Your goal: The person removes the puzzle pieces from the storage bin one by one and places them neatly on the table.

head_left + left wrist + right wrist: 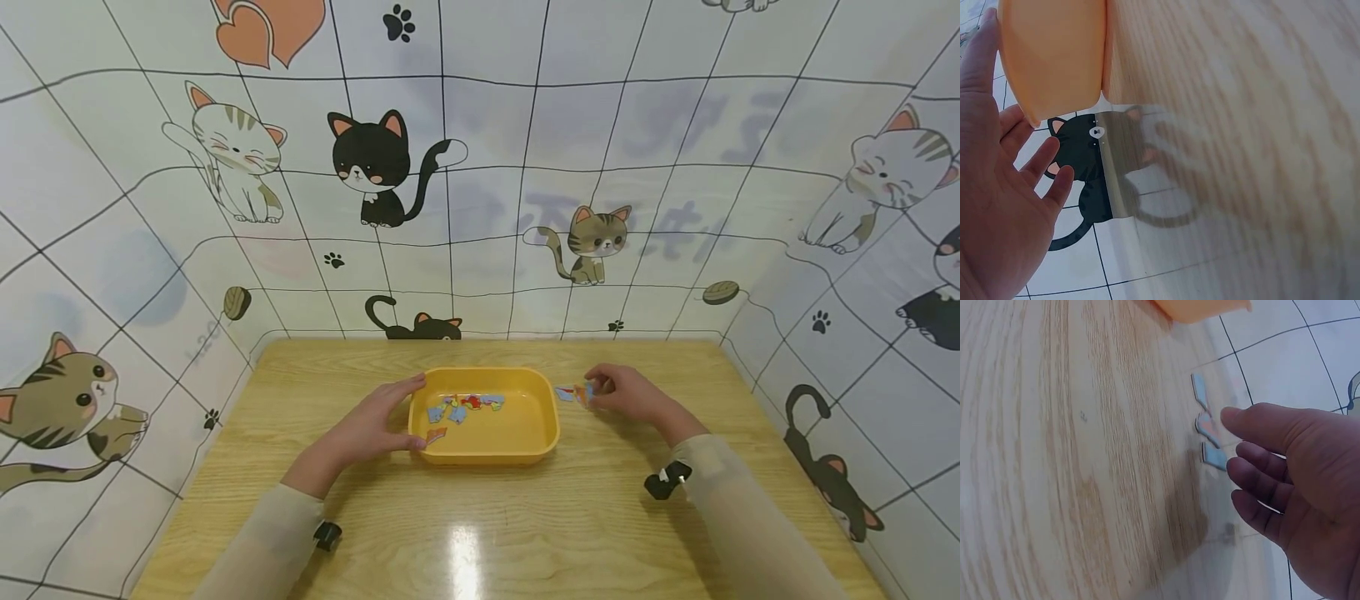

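Observation:
A yellow plastic tray sits on the table with several small puzzle pieces inside, blue, red, yellow-green and orange. My left hand grips the tray's left end, thumb at the near corner and index finger at the far one. In the left wrist view the other fingers of that hand hang loosely beside the tray wall. Right of the tray, my right hand is at a short row of flat pieces. The right wrist view has three pieces lying before its loosely bent fingers.
The wooden table runs up to a white cloth backdrop printed with cats and grid lines, which also stands at both sides. One orange piece lies apart near the tray's front left corner.

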Action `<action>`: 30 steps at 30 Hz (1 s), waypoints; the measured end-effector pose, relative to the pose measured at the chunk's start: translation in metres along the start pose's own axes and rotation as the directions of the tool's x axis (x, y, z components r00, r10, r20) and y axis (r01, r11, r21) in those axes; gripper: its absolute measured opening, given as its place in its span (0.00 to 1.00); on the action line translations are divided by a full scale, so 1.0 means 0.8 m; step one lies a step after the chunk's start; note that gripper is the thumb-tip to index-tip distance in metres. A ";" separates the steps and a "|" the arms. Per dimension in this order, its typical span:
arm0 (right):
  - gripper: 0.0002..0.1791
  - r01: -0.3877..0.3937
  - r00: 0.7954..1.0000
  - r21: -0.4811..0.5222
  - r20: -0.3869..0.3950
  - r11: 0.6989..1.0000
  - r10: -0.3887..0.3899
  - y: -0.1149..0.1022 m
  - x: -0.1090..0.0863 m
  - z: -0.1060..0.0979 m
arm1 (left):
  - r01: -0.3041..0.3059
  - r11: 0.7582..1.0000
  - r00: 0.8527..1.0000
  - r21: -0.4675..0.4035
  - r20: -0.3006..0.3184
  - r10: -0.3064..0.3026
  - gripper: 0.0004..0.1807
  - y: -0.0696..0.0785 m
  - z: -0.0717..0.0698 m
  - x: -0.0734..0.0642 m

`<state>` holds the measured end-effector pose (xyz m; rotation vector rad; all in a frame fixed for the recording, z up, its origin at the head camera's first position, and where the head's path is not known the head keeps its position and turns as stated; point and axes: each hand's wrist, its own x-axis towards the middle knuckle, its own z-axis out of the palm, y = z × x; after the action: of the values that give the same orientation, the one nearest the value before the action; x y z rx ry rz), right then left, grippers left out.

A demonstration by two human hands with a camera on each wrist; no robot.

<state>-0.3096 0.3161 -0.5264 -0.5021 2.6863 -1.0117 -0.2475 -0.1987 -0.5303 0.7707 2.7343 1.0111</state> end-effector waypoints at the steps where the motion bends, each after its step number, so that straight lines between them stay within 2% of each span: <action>1: 0.24 0.010 1.000 0.003 -0.012 1.000 -0.010 -0.003 -0.001 0.001 | 0.000 1.000 1.000 0.000 0.001 0.000 0.58 0.000 0.000 0.000; 10: 0.18 0.107 0.985 0.031 -0.141 0.994 -0.102 -0.043 -0.003 0.012 | -0.002 1.000 1.000 0.004 -0.001 0.002 0.57 0.001 0.000 0.001; 16: 0.16 0.182 0.972 0.039 -0.155 0.983 -0.174 -0.075 0.001 0.021 | 0.000 1.000 1.000 0.011 -0.003 0.000 0.58 0.000 0.000 0.000; 19: 0.16 0.211 0.970 0.025 -0.131 0.977 -0.206 -0.091 0.005 0.026 | -0.001 1.000 1.000 0.010 -0.001 0.001 0.58 0.000 -0.001 0.000; 26: 0.20 0.220 0.975 0.015 0.025 0.975 -0.220 -0.129 0.010 0.042 | -0.005 1.000 1.000 0.012 -0.003 0.005 0.58 -0.003 0.000 0.001; 30: 0.22 0.235 0.971 -0.019 0.058 0.972 -0.234 -0.142 0.015 0.053 | 0.002 1.000 1.000 0.008 -0.003 -0.002 0.58 -0.002 0.000 0.001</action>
<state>-0.2804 0.2060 -0.4825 -0.8567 2.6392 -1.0060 -0.2484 -0.1992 -0.5312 0.7683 2.7431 1.0024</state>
